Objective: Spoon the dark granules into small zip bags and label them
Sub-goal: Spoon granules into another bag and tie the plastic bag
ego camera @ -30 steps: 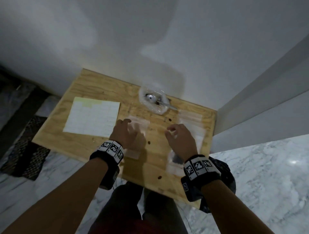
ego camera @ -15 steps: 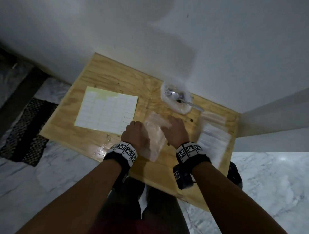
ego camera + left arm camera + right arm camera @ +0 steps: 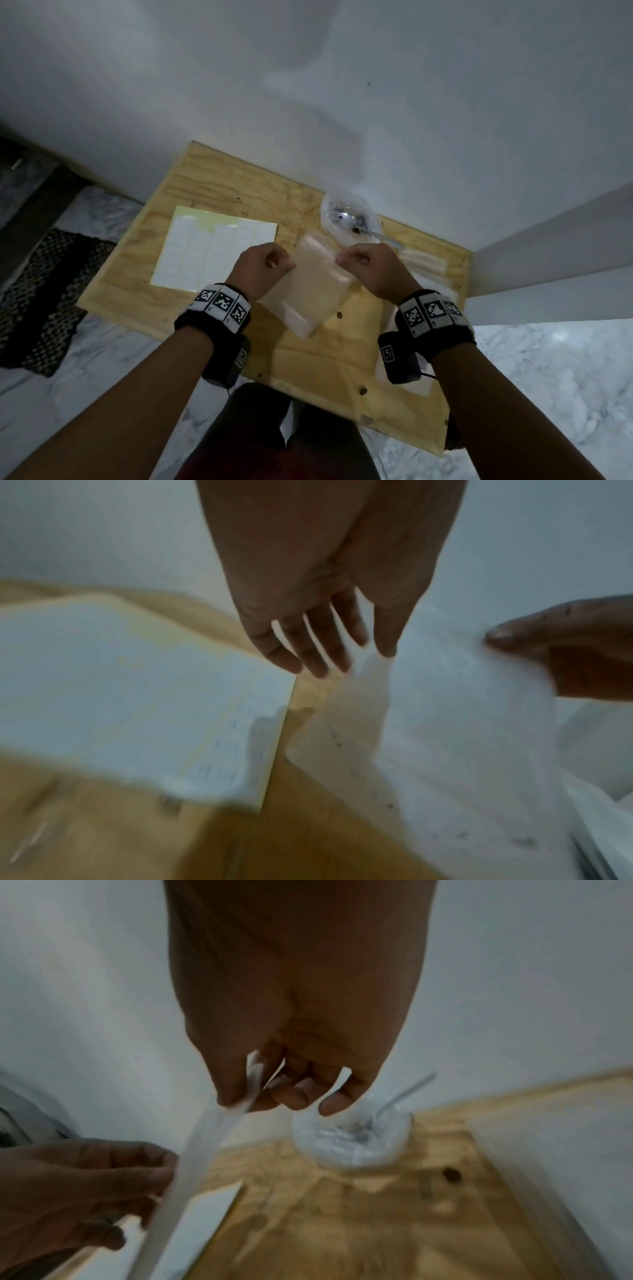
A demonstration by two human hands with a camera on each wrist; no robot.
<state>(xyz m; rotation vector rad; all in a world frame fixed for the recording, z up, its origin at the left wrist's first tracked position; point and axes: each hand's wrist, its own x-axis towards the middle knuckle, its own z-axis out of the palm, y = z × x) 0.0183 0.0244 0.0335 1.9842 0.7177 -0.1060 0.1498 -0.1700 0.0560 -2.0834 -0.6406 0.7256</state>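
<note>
An empty clear zip bag (image 3: pixel 310 284) is held above the desk (image 3: pixel 212 178), pinched at its top edge from both sides: left hand (image 3: pixel 263 270) on the left corner, right hand (image 3: pixel 370 270) on the right, fingers curled. A label sheet (image 3: pixel 212 253) lies left of it. A clear container (image 3: pixel 349 219) with a spoon (image 3: pixel 363 228) sits by the wall. More bags (image 3: pixel 424 263) are stacked at right.

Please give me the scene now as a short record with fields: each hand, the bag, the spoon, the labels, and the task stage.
left hand: pinches the zip bag's left top corner
right hand: pinches its right top corner
zip bag: clear, looks empty, held between both hands over the wooden table
spoon: resting in the clear container by the wall
label sheet: flat on the table, left of the hands
stage: no granules spooned into this bag yet
</note>
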